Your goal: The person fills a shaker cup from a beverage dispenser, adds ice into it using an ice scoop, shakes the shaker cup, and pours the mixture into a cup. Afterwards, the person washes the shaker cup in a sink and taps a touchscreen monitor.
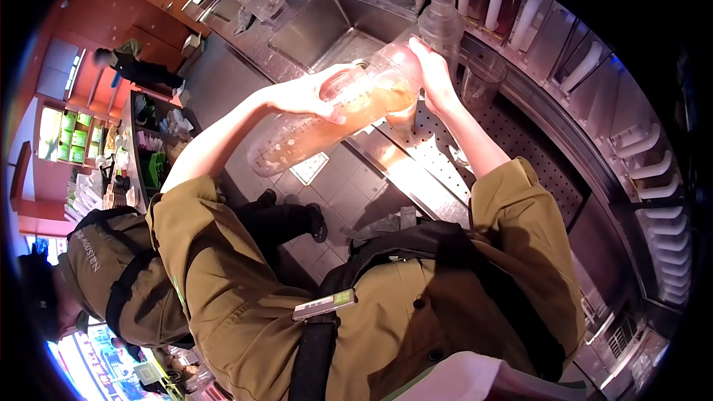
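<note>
The left hand (327, 96) has its fingers curled around the clear container (316, 134) of amber liquid, held tilted just beside the sink (327, 26), while the right hand (431, 70) has its fingers closed around its clear upper end, near a clear jug (443, 24) by the sink's corner. Lettering on a co-worker's shirt (111, 260), well apart from the sink, reads roughly "Naisnow"; the chest badge's (324, 304) print is too small to read. Alongside the sink runs the table's metal edge (401, 171), with open tiled floor (334, 178) beside it.
</note>
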Available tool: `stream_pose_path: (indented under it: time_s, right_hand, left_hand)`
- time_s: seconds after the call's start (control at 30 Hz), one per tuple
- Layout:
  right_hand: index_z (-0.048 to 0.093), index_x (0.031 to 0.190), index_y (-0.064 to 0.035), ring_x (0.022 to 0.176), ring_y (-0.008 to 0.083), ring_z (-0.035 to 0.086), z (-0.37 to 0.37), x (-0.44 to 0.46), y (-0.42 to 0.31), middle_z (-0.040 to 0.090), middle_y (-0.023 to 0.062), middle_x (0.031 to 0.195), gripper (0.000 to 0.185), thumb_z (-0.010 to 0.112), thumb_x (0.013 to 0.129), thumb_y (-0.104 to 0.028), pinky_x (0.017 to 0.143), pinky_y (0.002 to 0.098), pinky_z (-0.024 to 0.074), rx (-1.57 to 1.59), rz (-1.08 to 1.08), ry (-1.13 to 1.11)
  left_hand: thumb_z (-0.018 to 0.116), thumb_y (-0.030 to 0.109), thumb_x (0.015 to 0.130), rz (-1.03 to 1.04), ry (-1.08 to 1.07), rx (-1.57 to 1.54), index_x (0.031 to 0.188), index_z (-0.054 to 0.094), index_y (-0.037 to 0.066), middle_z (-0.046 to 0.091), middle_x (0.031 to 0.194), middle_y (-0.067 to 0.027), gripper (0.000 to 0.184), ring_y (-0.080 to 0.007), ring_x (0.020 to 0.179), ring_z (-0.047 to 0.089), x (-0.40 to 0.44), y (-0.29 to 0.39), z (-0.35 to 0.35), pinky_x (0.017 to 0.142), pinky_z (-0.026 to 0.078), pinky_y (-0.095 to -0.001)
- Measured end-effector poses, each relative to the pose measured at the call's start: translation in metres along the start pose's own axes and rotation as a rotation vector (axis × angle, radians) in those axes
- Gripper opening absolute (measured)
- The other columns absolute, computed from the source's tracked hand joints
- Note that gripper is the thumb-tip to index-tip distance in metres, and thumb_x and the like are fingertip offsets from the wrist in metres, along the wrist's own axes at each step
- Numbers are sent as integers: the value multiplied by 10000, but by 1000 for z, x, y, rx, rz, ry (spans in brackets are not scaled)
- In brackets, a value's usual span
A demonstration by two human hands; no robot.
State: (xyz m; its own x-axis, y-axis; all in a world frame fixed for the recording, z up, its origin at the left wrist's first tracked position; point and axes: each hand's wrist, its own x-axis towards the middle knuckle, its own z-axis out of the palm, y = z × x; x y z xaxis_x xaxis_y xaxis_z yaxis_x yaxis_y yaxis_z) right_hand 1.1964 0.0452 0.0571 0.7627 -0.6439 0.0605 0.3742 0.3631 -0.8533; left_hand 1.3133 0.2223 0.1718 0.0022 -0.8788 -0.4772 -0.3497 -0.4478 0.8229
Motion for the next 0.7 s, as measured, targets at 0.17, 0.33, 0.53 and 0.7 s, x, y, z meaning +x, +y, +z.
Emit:
stream_pose_path:
  time_s: [0.17,0.33,0.53,0.7]
  right_hand:
    - [497,1156,12,1014,109,474,-2,2,3,535,55,1110,437,528,862,-310,918,254,336,21,5,-28]
    - [506,1150,8,1009,107,477,-5,5,8,537,55,1105,427,526,864,-308,910,249,344,30,-2,-42]
    - [515,1130,8,1013,111,473,-4,4,7,538,56,1098,418,525,865,-316,910,262,344,16,-14,-14]
    - [488,1163,36,1089,160,458,-6,3,0,509,108,1168,457,540,857,-299,947,264,330,14,32,-7]
  left_hand:
    - [744,238,611,9,9,37,1359,126,26,217,1376,-154,993,-223,1285,194,1,-5,-4,1049,183,-351]
    - [745,246,614,9,8,56,1364,111,28,195,1389,-155,1006,-224,1293,177,1,-5,-4,1052,177,-352]
    - [751,261,610,-3,3,28,1371,86,29,140,1416,-156,1037,-227,1318,119,-1,-1,-4,1062,154,-351]
    - [753,263,609,-9,1,40,1372,82,29,120,1424,-150,1043,-220,1323,101,-2,1,-6,1061,157,-348]
